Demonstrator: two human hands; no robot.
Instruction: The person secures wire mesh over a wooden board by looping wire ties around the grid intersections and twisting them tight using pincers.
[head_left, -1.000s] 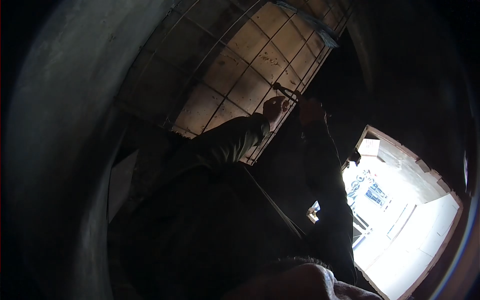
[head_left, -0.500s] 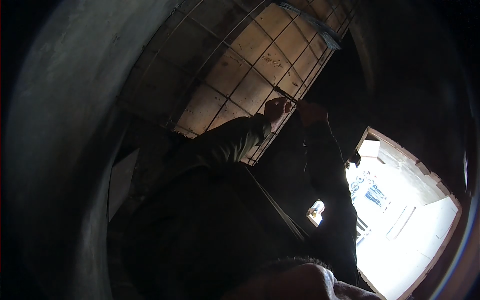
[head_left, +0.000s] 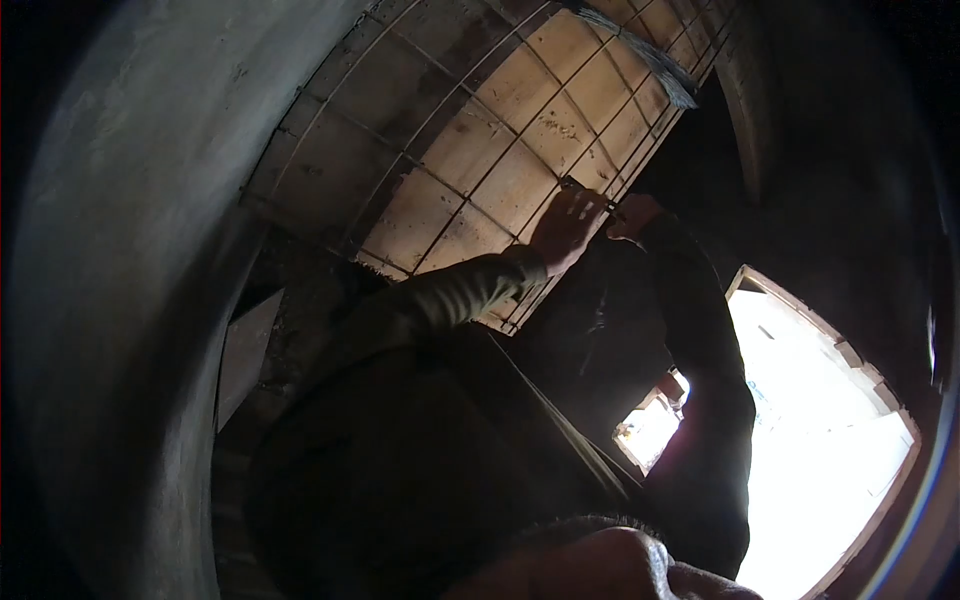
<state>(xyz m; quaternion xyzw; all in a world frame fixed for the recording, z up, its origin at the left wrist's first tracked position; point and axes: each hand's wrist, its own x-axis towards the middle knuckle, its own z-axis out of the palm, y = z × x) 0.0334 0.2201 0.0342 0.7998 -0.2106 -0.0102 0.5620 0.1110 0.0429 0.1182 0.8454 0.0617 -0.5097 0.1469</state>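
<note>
Your left hand (head_left: 568, 228) is laid over the thin bars (head_left: 467, 199) right by the long right edge of that tan panel (head_left: 447, 150), and your right hand (head_left: 637, 216) is curled just beside it at that same edge, too dark to tell if anything's in it. Further up that edge you've got some bluish strands (head_left: 655, 62), plus a super bright opening (head_left: 830, 440) well off to the right.
</note>
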